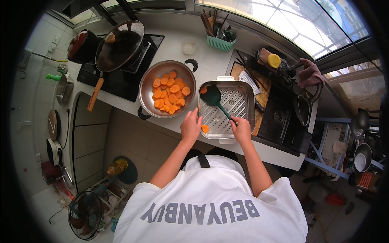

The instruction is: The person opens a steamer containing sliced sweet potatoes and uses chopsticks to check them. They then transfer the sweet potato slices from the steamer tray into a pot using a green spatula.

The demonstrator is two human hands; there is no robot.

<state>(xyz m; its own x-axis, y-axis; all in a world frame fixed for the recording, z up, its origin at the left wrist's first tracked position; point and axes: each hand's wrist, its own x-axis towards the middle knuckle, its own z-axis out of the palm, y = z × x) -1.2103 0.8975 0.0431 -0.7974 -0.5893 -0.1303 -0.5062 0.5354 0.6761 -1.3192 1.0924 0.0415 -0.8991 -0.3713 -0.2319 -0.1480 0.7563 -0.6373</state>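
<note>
My right hand (242,128) grips the thin handle of a dark green spatula (211,96). The spatula's broad head lies in the upper left of a square metal steamer tray (231,120) with a slotted, perforated floor. Beside the tray's left rim is my left hand (191,127), fingers apart, with no clear hold on anything. One carrot slice (205,129) rests in the tray's lower left corner; another slice (203,90) is at its upper left, next to the spatula head. Left of the tray stands a round steel pot (145,104) with many orange carrot slices (171,91) inside.
A lidded pan (120,45) and a dark pot (81,45) stand on the black cooktop (121,86). Right of the tray, a cleaver (249,81) and chopsticks lie on a wooden board (264,100) over the black sink (278,121). A green utensil basket (221,43) stands behind.
</note>
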